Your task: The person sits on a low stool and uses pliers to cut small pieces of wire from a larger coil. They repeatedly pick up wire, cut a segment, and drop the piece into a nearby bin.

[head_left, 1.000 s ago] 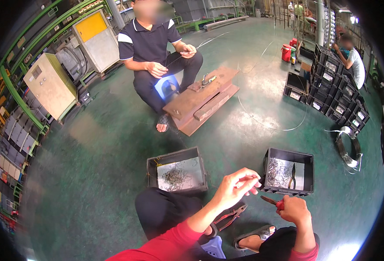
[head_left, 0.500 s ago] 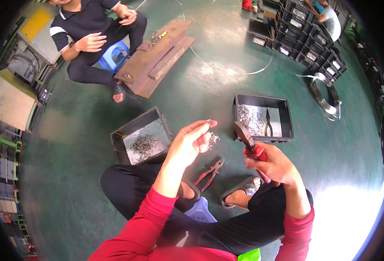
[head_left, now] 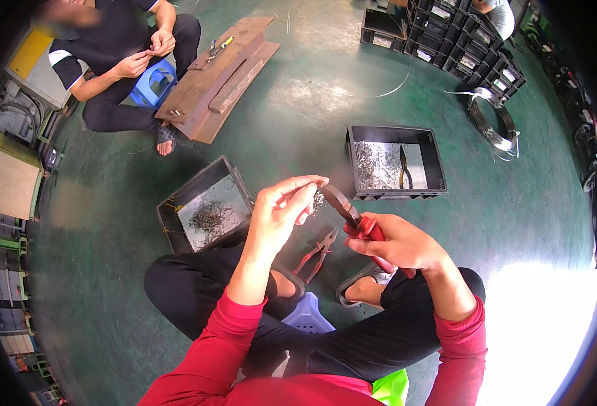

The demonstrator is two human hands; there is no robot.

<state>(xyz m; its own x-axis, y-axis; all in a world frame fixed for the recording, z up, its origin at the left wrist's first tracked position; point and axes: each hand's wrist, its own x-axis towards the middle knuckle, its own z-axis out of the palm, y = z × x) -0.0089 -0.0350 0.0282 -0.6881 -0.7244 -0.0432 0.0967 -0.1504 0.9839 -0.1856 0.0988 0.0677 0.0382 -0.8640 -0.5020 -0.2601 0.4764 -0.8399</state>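
Right hand [head_left: 407, 245] clamping fingers around red pliers [head_left: 350, 215]; left hand [head_left: 278, 208] pinching fingers together beside pliers' tip, silvery bits [head_left: 318, 200] blurring below. Top edge cropping seated person [head_left: 123, 39]. Floor [head_left: 298, 152] spreading between bins [head_left: 400, 194].

The one view looks from the wearer's head, through the left of two side-by-side fisheye lenses, facing forward and steeply down at the floor [head_left: 298, 145]. Nearest come the legs [head_left: 379, 345] and red sleeves [head_left: 210, 352], along the lower edge. The left hand [head_left: 278, 210] and right hand [head_left: 400, 240] sit close, around the middle. Farther out lie the left box [head_left: 200, 184] and right box [head_left: 396, 193]; a co-worker [head_left: 119, 34] at upper left and crates [head_left: 461, 51] at upper right are farthest. Straight edges bow toward a dark, round border.
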